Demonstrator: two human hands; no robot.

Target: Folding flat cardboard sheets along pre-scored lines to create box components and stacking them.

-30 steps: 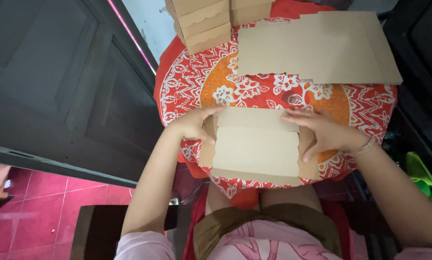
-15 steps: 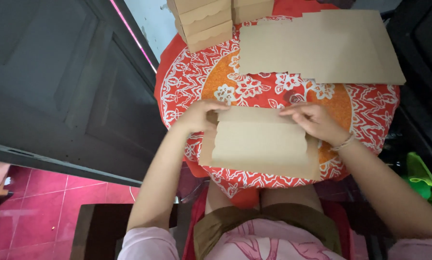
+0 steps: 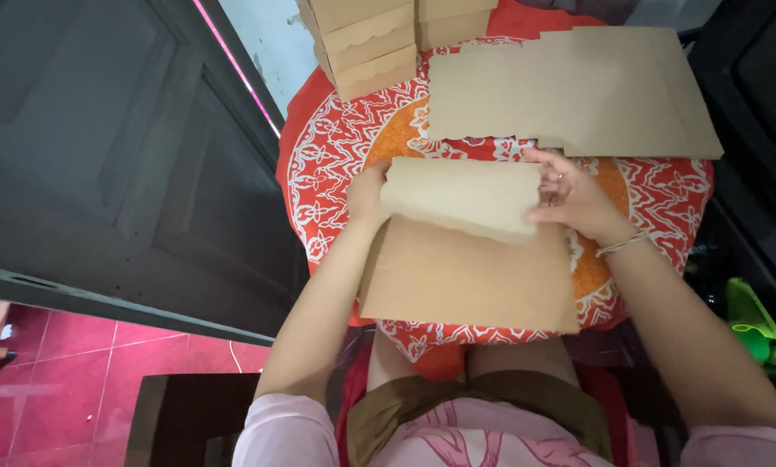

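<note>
A flat brown cardboard box blank [image 3: 466, 272] lies on the round table's red and orange patterned cloth [image 3: 336, 147], right in front of me. Its far flap [image 3: 461, 197], with a scalloped edge, is lifted and folded toward me. My left hand [image 3: 369, 192] grips the flap's left end, partly hidden behind it. My right hand [image 3: 574, 195] holds the flap's right end, fingers on the card; a bracelet circles that wrist.
A pile of flat cardboard blanks [image 3: 569, 91] lies at the table's far right. Stacked folded brown boxes [image 3: 362, 43] stand at the far left. A dark door [image 3: 102, 147] is on the left, dark furniture on the right, pink tiles [image 3: 68, 372] below.
The blank's far flap has been raised and folded over toward me. Both hands moved from the blank's sides to the flap's far ends.
</note>
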